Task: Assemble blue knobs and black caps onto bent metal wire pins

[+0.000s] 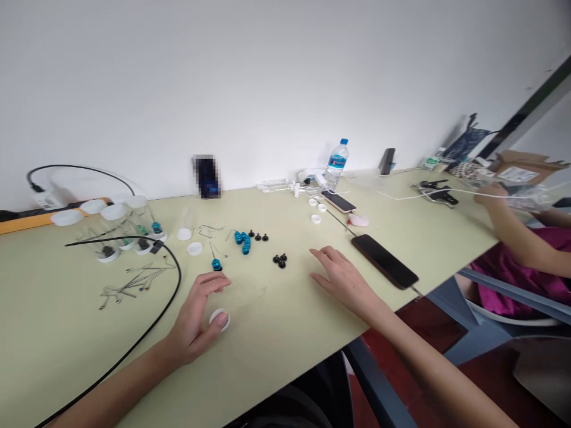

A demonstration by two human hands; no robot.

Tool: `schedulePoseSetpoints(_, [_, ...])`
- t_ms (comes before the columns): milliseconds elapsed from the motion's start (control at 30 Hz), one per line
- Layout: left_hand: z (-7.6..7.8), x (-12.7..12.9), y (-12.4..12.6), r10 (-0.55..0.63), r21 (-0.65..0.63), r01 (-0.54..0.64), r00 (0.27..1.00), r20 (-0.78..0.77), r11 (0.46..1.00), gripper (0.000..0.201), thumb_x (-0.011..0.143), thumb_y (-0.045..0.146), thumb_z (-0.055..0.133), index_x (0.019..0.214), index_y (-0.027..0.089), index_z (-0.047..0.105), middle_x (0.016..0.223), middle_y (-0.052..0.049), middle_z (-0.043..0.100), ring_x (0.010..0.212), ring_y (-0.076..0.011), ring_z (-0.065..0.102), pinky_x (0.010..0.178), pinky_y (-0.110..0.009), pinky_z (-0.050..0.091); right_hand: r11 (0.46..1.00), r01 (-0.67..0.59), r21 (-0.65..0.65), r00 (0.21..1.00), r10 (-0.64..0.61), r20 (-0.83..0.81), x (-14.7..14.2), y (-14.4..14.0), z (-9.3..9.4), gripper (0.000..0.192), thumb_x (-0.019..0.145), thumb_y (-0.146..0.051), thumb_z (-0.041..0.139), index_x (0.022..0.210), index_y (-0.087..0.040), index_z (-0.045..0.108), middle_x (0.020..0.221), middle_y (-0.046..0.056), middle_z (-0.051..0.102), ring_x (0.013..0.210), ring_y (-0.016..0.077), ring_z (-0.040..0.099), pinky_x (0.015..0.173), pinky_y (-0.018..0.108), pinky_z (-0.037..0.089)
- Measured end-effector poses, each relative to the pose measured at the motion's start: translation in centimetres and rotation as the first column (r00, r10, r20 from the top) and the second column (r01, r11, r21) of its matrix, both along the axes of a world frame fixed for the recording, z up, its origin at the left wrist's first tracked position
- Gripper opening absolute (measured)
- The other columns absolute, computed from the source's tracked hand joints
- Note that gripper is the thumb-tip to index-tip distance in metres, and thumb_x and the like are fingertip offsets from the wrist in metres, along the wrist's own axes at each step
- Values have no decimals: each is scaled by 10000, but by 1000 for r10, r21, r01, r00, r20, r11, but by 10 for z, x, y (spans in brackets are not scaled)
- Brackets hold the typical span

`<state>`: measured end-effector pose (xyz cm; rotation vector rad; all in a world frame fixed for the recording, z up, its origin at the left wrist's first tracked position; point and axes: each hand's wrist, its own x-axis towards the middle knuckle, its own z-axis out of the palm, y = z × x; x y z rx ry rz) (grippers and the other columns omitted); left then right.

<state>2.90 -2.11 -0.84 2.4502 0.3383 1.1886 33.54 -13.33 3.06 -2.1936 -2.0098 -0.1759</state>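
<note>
My left hand (196, 318) rests above the table with its fingers loosely curved and apart. Its thumb overlaps a round white cap (216, 317); whether it touches the cap I cannot tell. Just beyond those fingers stands a blue-and-black piece (216, 264) with a thin metal rod. My right hand (341, 277) hovers over or lies on the table, fingers extended, holding nothing. Between and beyond the hands are a cluster of blue knobs (243, 240) and several small black parts (280, 260). A white cap (195, 248) and bent metal rods (207, 230) lie farther back.
Clear white-capped jars (113, 214) stand at left near metal rods (134, 285); a black cable (173, 291) curves past. Right are phones (384, 260), (338, 201), small white caps (316, 219) and a water bottle (336, 165). Another person's arm (517, 226) reaches in.
</note>
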Motion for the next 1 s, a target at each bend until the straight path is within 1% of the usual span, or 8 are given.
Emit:
schedulePoseSetpoints(167, [2, 0, 1, -7, -2, 7, 1000, -6, 1000, 381, 889, 172, 434, 1270, 177, 414, 1120, -125, 486, 1015, -216, 486, 806, -356, 484, 1000, 17, 5, 999, -17, 28, 8, 7, 0, 490, 921, -283, 527, 1378, -126, 447, 1187, 148, 564, 1012, 271, 588, 868, 402, 521])
schedulePoseSetpoints(267, [3, -1, 1, -1, -14, 1, 1000, -17, 1000, 376, 893, 170, 434, 1268, 185, 413, 1125, -124, 487, 1013, -213, 484, 800, -350, 481, 979, 187, 83, 970, -198, 143, 28, 2, 2, 569, 918, -374, 527, 1423, -148, 392, 1273, 162, 542, 1146, 343, 521, 904, 487, 486])
schedulePoseSetpoints(333, [4, -2, 0, -2, -27, 2, 1000, -18, 1000, 375, 895, 161, 434, 1268, 187, 414, 1130, -119, 484, 1011, -207, 477, 812, -344, 474, 932, 353, 85, 917, -363, 165, 50, -8, 3, 649, 909, -468, 509, 1458, -170, 334, 1326, 166, 524, 1179, 382, 508, 897, 543, 473])
schedulePoseSetpoints(433, [4, -3, 0, -1, -47, 0, 1000, -12, 999, 375, 897, 157, 429, 1271, 185, 415, 1143, -114, 474, 1003, -197, 467, 831, -337, 461, 823, 568, -25, 818, -561, 126, 89, -31, -1, 781, 875, -600, 467, 1479, -140, 285, 1353, 200, 517, 1175, 421, 525, 921, 592, 440])
schedulePoseSetpoints(533, [3, -3, 0, 3, -59, -4, 1000, -15, 998, 368, 899, 156, 426, 1266, 185, 415, 1148, -109, 471, 989, -191, 466, 837, -331, 454, 739, 658, -145, 750, -660, 45, 127, -54, -11, 891, 845, -699, 392, 1501, -116, 241, 1380, 226, 499, 1193, 436, 521, 907, 577, 451])
schedulePoseSetpoints(600, [2, -3, 1, 9, -61, -10, 1000, -19, 998, 367, 902, 161, 427, 1267, 187, 413, 1147, -107, 473, 986, -191, 470, 844, -336, 453, 738, 656, -157, 745, -667, -21, 147, -65, -19, 937, 823, -730, 388, 1489, -82, 270, 1399, 231, 485, 1218, 425, 510, 934, 530, 454])
schedulePoseSetpoints(767, [0, -3, 1, 29, -53, -31, 999, -29, 998, 353, 912, 186, 415, 1265, 191, 416, 1145, -119, 481, 978, -204, 485, 836, -364, 465, 800, 596, -73, 793, -600, -105, 173, -70, -28, 944, 773, -718, 485, 1436, -55, 378, 1353, 233, 528, 1215, 403, 516, 942, 471, 453])
schedulePoseSetpoints(1000, [2, -2, 0, -10, -36, 9, 1000, -24, 999, 363, 909, 191, 428, 1271, 180, 410, 1108, -121, 490, 1003, -214, 477, 825, -358, 463, 776, 628, -63, 767, -631, -118, 180, -61, -22, 976, 738, -715, 534, 1454, -72, 367, 1261, 290, 578, 1116, 425, 577, 827, 460, 452])
